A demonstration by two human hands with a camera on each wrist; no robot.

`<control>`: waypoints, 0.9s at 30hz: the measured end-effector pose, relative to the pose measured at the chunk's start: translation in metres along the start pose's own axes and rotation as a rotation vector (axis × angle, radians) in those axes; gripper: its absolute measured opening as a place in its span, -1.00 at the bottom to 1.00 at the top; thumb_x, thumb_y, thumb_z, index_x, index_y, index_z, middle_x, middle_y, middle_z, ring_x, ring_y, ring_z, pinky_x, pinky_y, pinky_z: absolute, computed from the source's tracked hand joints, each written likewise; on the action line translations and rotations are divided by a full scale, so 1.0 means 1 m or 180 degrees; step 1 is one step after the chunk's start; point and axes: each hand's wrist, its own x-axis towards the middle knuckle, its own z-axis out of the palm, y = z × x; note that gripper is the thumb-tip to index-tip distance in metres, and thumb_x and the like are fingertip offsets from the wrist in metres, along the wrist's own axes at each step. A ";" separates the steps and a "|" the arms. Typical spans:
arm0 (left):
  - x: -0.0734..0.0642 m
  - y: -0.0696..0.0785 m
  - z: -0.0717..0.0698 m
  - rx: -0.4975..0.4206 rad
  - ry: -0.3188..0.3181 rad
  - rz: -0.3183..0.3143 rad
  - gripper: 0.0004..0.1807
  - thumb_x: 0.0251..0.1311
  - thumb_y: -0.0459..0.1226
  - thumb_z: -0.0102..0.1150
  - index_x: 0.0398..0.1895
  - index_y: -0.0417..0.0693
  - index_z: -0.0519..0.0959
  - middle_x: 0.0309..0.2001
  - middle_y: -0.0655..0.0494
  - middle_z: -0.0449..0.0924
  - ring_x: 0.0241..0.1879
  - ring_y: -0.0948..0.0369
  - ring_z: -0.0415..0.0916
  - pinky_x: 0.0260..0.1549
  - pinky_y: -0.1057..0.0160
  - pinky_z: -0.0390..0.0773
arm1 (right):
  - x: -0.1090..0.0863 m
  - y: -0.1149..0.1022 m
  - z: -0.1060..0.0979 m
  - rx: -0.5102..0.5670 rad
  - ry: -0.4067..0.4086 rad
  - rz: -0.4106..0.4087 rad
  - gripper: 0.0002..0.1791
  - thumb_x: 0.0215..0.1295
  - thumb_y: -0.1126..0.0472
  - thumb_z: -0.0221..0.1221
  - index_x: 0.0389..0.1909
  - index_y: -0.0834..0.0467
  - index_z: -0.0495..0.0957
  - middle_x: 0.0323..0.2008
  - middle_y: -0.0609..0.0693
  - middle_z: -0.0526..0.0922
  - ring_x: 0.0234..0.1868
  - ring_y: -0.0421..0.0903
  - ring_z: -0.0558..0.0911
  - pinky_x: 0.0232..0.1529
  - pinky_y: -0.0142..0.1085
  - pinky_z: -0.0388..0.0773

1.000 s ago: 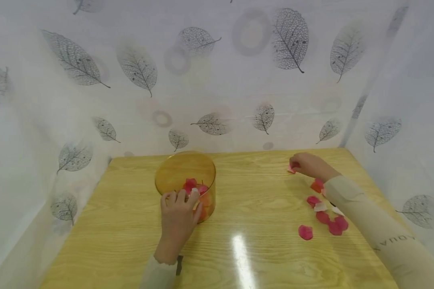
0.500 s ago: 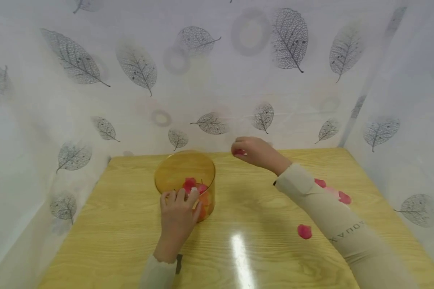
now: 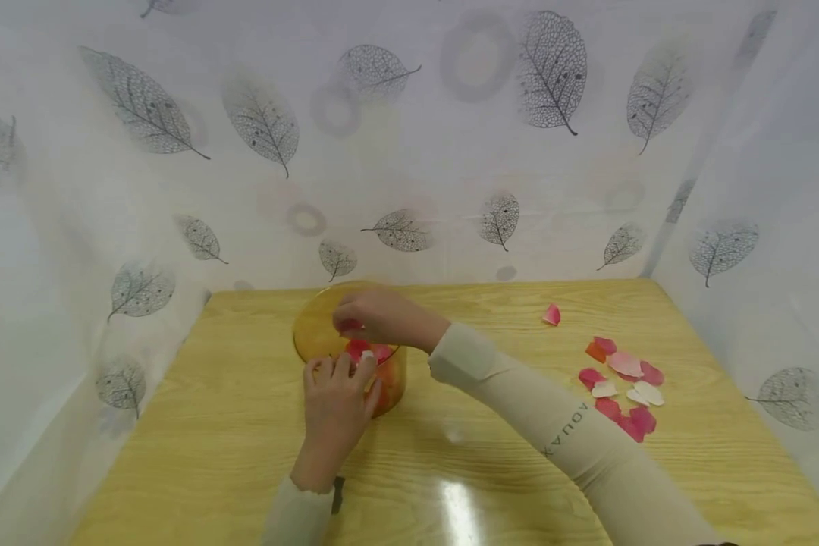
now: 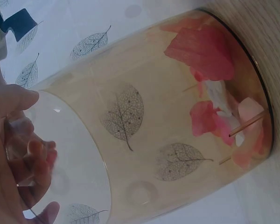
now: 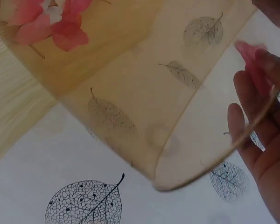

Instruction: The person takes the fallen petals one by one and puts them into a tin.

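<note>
A see-through amber container (image 3: 392, 387) stands on the table, red, pink and white petals (image 4: 200, 53) at its bottom. Thin brown stick-like pieces (image 4: 247, 123) show low down there in the left wrist view. My left hand (image 3: 336, 417) grips the near rim, fingers hooked over the edge. Above the container's mouth is my right hand (image 3: 389, 317), pinching a pink petal (image 5: 254, 65) between thumb and fingers. In the right wrist view the rim (image 5: 214, 168) crosses in front of those fingers.
More petals in red, pink and white (image 3: 624, 365) lie scattered on the wooden table (image 3: 246, 455) at the right. A lone pink petal (image 3: 551, 315) lies farther back. White leaf-printed sheeting (image 3: 450, 152) rises behind the table and along both sides.
My right hand has swung left from the table's back right to above the container, carrying the petal. The left hand has kept its place on the rim.
</note>
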 end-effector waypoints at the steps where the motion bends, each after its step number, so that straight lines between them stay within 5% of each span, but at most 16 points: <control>1: 0.000 0.000 0.001 0.0007 0.0028 0.0022 -0.70 -0.10 -0.14 0.42 -0.32 0.08 0.50 -0.40 -0.02 0.55 -0.34 -0.04 0.46 -0.11 -0.09 0.38 | 0.003 -0.002 0.002 -0.0003 -0.0072 0.0011 -0.95 0.22 0.26 0.20 -0.32 0.12 0.60 -0.34 -0.06 0.65 -0.32 -0.19 0.56 -0.22 -0.46 0.48; 8: 0.000 -0.001 0.005 0.0043 0.0090 0.0085 -0.73 -0.10 -0.13 0.41 -0.36 0.08 0.52 -0.40 0.00 0.57 -0.36 -0.02 0.47 -0.12 -0.10 0.38 | 0.007 -0.006 0.005 0.0143 -0.0224 0.0088 -0.91 0.22 0.27 0.19 -0.26 0.13 0.60 -0.26 -0.05 0.67 -0.23 -0.17 0.60 -0.17 -0.42 0.50; 14: 0.002 0.000 0.003 0.0010 -0.0014 0.0020 -0.68 -0.12 -0.13 0.43 -0.31 0.10 0.51 -0.39 -0.02 0.56 -0.32 -0.05 0.47 -0.10 -0.10 0.37 | -0.015 0.008 -0.004 0.0266 -0.0061 0.0195 -0.91 0.24 0.28 0.17 -0.26 0.18 0.57 -0.27 -0.01 0.64 -0.23 -0.14 0.59 -0.14 -0.41 0.52; 21: 0.002 0.001 0.000 0.0034 -0.0138 -0.0046 -0.68 -0.09 -0.10 0.41 -0.30 0.09 0.50 -0.42 -0.01 0.52 -0.32 -0.04 0.46 -0.09 -0.09 0.37 | -0.071 0.035 -0.014 0.0035 0.0453 0.0166 -0.95 0.17 0.31 0.22 -0.33 0.17 0.59 -0.33 -0.02 0.63 -0.30 -0.15 0.60 -0.19 -0.36 0.55; 27: 0.000 0.001 -0.001 0.0070 -0.0092 -0.0036 -0.70 -0.10 -0.12 0.41 -0.32 0.10 0.50 -0.45 0.02 0.50 -0.35 0.00 0.48 -0.12 -0.06 0.38 | -0.140 0.066 -0.015 -0.0245 0.0530 0.0457 -0.92 0.12 0.31 0.26 -0.37 0.11 0.58 -0.35 -0.05 0.62 -0.34 -0.18 0.60 -0.27 -0.34 0.56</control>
